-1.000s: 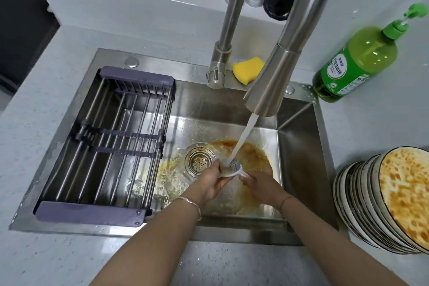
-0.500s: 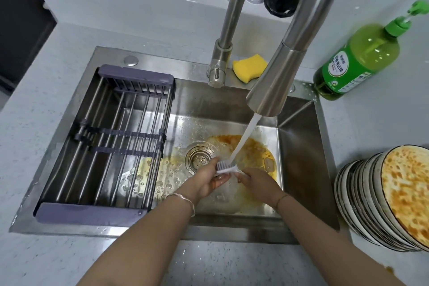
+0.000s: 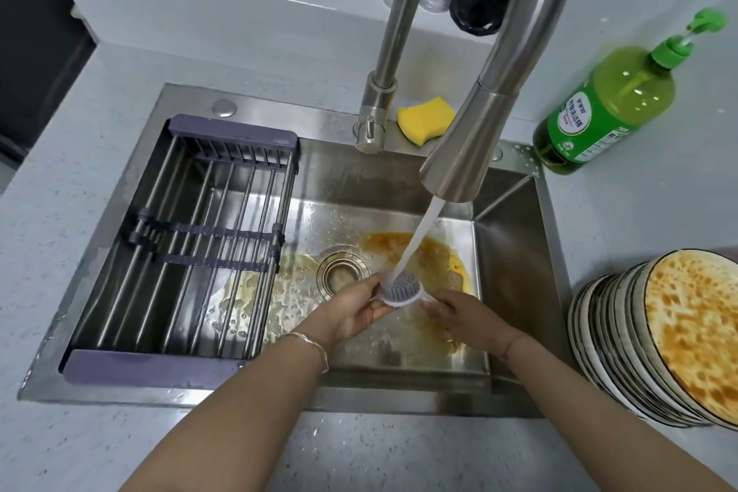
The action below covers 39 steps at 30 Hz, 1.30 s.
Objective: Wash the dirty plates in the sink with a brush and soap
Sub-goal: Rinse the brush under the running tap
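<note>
Over the stained sink (image 3: 515, 252), my left hand (image 3: 355, 310) and right hand (image 3: 463, 314) pinch the brush (image 3: 401, 289): probably light and wet-slippery, best gripped by its edges.

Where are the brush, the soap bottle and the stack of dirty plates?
brush (image 3: 401, 288): head view, middle of its bristle face.
soap bottle (image 3: 633, 92): head view, green body above the label.
stack of dirty plates (image 3: 695, 332): head view, stained face of the front plate.
</note>
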Available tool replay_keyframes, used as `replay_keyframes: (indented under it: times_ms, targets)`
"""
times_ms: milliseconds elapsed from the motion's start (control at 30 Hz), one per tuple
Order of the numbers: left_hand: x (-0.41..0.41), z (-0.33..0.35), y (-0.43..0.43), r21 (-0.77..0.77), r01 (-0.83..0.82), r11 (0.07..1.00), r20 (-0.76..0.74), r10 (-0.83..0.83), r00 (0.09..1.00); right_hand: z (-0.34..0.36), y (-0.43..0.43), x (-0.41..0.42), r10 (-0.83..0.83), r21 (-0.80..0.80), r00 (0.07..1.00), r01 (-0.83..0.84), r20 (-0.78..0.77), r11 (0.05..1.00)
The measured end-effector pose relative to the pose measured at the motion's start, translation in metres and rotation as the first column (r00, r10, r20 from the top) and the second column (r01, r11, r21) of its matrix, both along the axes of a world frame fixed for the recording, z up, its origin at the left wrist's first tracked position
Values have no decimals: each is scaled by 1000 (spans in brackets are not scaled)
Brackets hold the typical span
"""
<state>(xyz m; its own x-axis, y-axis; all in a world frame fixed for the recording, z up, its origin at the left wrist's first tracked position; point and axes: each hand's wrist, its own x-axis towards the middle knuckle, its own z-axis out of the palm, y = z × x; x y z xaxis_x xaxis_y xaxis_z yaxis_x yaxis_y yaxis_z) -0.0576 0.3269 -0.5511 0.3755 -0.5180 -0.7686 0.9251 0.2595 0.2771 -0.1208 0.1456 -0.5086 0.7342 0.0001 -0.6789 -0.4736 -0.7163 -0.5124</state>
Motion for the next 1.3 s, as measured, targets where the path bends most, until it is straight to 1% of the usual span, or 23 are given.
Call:
replay_keyframes:
  times_ms: [167,367,500,633,733,800,900,1000,1100,1167,1300]
  targets:
    - [-1,2,-8,-38,-45,998,-20,45,999,1,-7,-4,-1,-16,1000,1,29,1000]
    - [-1,1,-4,-33,4,999,43,-3,999,-8,3,-6,-8,-10,998,8,67,1000]
    - [2,-2,1,-10,-13,1000,66,14,998,-15,11,2,22,-65,991,-13,129,998]
    - [6,-4,8,21,-32,999,53,31,998,-22,22,9,8,-74,989,3,148,997]
    - [7,-3,13,43,-20,999,46,18,999,-26,27,12,9,-75,987,3,161,997]
    - [6,-2,16,44,17,999,49,-19,999,-25,27,12,10,-93,985,6,171,996]
    - [2,-1,14,21,94,995,58,-95,994,-22,22,8,22,-128,987,-1,156,992]
    - [-1,2,7,-5,111,994,57,-111,992,-18,13,5,29,-161,992,-9,126,987]
    - [-5,6,-3,-28,150,988,83,-148,986,-16,6,0,40,-208,990,-12,134,978]
    - [-5,8,-8,-13,154,988,94,-152,984,-16,4,-1,39,-242,989,-4,141,970]
    - [0,8,-10,26,109,994,104,-111,988,-21,4,2,40,-274,985,7,166,962]
